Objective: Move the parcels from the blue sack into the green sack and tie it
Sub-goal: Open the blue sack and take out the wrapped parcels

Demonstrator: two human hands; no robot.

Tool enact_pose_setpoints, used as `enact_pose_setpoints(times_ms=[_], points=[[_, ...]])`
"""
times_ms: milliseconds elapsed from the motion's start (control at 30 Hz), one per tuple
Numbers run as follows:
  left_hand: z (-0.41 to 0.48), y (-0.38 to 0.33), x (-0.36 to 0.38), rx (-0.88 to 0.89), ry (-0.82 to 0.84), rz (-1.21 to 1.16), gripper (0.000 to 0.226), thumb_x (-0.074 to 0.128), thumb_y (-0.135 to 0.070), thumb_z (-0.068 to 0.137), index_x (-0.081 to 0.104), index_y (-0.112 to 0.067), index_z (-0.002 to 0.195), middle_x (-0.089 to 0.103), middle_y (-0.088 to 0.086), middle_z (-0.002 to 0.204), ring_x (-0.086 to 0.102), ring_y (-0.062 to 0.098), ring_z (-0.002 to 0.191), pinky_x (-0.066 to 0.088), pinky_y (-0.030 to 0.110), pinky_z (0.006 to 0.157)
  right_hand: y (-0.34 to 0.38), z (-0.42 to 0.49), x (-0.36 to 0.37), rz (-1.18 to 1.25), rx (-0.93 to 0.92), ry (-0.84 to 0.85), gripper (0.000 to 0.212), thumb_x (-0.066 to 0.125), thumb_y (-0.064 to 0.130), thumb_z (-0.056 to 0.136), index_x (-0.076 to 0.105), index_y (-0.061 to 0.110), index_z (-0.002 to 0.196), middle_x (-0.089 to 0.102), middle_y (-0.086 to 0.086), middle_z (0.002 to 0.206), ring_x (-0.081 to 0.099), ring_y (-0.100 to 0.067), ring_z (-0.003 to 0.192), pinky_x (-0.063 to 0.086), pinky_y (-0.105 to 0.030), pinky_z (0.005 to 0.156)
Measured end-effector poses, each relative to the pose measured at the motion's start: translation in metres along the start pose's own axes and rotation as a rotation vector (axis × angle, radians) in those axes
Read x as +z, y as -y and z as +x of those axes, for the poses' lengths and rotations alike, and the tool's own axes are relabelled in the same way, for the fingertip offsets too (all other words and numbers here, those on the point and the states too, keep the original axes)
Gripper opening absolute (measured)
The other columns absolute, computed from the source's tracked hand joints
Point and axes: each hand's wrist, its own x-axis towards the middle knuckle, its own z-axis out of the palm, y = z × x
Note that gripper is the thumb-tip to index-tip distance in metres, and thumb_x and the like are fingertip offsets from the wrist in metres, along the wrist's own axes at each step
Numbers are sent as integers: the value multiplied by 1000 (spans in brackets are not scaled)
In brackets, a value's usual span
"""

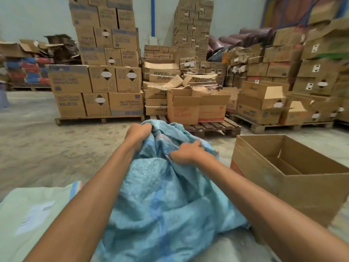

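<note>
On the floor, centre foreground: one blue sack (166, 195), full and crumpled, with its gathered mouth turned away from the camera.
Left hand (138, 134): one; the fingers are curled round the bunched top of the blue sack, which is gripped at its far end.
Right hand (187, 153): one; a fold of the same sack is clenched in it, just right of and nearer than the left hand.
Green sack (34, 214): one, pale, laid flat on the floor at lower left, just beside the blue sack and partly crossed by the left forearm; one white label patch and one striped edge are seen on it.
Parcels: the count cannot be told; whatever the blue sack holds is hidden by its weave.
Cardboard box (294, 186): one, open-topped, stood on the floor just right of the blue sack; only flaps are seen inside it.
Pallets (211, 127): three wooden ones are made out behind the sack: one on the left under a tall stack, one in the centre with part of its slats bare, one on the right.
Cartons (102, 78): brown, stacked on the pallets and against the back wall; too many and too blurred to be counted.
Pipe (153, 16): one, blue, upright on the back wall between the two tallest stacks.
</note>
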Motion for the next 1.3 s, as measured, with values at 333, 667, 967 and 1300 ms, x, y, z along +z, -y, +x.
enact_pose_setpoints(times_ms=[333,667,967,1300], points=[[-39,6,-24,-68,533,163,27,34,-4,89,43,-13,64,49,-2,41,46,12,31,37,17,35,-73,19,42,416,-159,31,21,55,12,90,62,11,110,68,-11,106,63,-21,89,51,-30,75],[-17,73,-23,428,408,504,75,70,-46,75,32,-31,138,41,2,131,46,20,121,42,34,95,-119,12,0,1183,-1,569,97,79,74,62,66,5,129,63,-23,132,59,-41,123,45,-55,108],[-21,37,23,326,164,453,27,47,-16,93,64,4,86,62,17,72,62,30,62,41,27,53,-67,8,-34,69,-135,132,115,88,71,40,50,19,134,63,1,126,63,-25,109,53,-48,98],[-5,42,2,358,243,835,23,53,-35,71,55,-12,74,57,6,70,53,24,67,34,27,52,-167,21,13,3,195,-117,18,53,7,88,61,8,104,66,-11,109,63,-29,97,54,-35,80]])
